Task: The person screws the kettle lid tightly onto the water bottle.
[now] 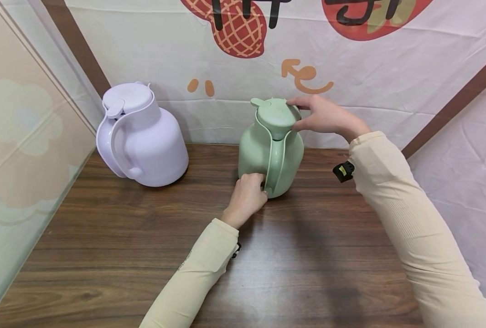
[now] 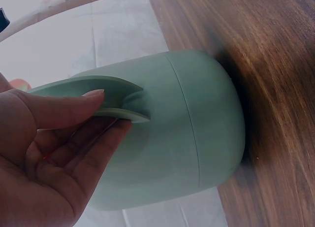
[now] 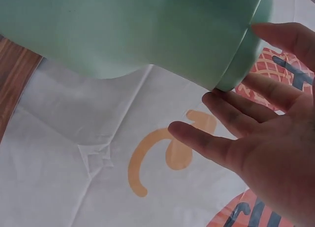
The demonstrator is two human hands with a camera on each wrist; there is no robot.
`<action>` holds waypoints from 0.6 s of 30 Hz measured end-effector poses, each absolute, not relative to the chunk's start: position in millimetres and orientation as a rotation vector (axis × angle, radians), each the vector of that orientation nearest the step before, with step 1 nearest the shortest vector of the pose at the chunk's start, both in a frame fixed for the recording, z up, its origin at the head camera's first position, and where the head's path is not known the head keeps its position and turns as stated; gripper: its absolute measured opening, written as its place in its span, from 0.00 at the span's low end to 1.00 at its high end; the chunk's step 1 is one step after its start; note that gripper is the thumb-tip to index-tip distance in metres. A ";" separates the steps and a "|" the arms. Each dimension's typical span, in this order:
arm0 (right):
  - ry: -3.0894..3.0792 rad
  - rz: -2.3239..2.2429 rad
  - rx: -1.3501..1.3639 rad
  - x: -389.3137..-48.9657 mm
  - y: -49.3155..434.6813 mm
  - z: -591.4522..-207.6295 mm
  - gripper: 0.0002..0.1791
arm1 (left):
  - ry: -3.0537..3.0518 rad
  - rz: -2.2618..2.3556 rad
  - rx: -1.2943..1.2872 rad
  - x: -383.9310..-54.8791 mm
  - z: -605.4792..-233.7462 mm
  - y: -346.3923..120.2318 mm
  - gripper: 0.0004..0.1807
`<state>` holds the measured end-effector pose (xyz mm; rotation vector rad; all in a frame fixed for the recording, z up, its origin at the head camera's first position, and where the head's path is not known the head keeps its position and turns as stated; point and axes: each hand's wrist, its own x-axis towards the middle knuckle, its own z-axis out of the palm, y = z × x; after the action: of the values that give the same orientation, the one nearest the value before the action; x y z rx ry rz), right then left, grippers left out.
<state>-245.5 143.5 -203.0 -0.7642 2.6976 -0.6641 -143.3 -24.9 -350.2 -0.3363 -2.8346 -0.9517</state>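
Note:
A green thermos jug stands upright at the back of the wooden table, its handle turned to the front. Low on that handle, my left hand grips with thumb on one side and fingers on the other. My right hand is at the top of the jug, holding the edge of the round lid between thumb and fingers. In the right wrist view, the thumb and forefinger touch the lid rim, and the outer fingers extend past it. The lid sits on the jug's neck.
A lilac thermos jug of the same shape stands to the left, lid on. Behind both jugs hangs a white printed cloth. A pale panel borders the table on the left, and more cloth hangs at right.

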 end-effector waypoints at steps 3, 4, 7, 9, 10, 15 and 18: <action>2.719 -0.646 -0.764 -244.8 142.8 -202.1 0.35 | -2.836 -0.951 -0.334 -143.6 -350.3 -24.6 0.10; 2.727 -0.641 -0.766 -244.5 142.5 -201.7 0.35 | -2.836 -0.951 -0.334 -143.6 -350.2 -24.6 0.09; 2.749 -0.624 -0.769 -243.8 141.8 -201.3 0.34 | -2.834 -0.952 -0.330 -143.4 -350.0 -24.6 0.09; 2.765 -0.620 -0.773 -243.1 141.4 -201.6 0.33 | -2.831 -0.955 -0.331 -143.1 -349.8 -24.7 0.09; 2.774 -0.620 -0.773 -242.5 141.2 -201.8 0.33 | -2.830 -0.954 -0.331 -143.0 -349.8 -24.8 0.09; 2.824 -0.623 -0.784 -238.4 140.1 -202.8 0.28 | -2.826 -0.955 -0.333 -142.9 -349.6 -25.0 0.10; 2.859 -0.624 -0.791 -236.0 139.8 -203.3 0.26 | -2.824 -0.949 -0.335 -142.9 -349.4 -24.9 0.10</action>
<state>-236.0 139.8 -203.3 -0.7910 2.8588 -0.6240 -142.9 -24.9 -349.4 -0.3354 -2.8243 -0.9486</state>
